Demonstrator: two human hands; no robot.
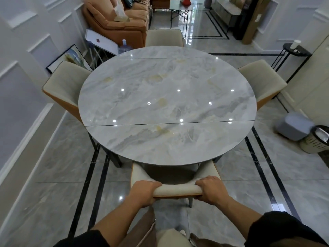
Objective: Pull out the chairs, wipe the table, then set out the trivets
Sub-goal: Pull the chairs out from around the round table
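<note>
A round grey marble table (167, 97) fills the middle of the view, its top bare and glossy. The near chair (176, 189), cream with an orange back, stands at the table's front edge with its seat tucked partly under. My left hand (145, 193) grips the left end of its backrest top. My right hand (211, 190) grips the right end. Three more cream chairs sit pushed in: a left chair (65, 86), a far chair (164, 38) and a right chair (261, 81). No cloth or trivets are in view.
An orange sofa (115, 20) and a water bottle (124, 47) stand beyond the table at the left. A black side table (292, 52) is at the right wall. A grey stool (293, 126) and a bin (318, 139) sit on the floor at the right.
</note>
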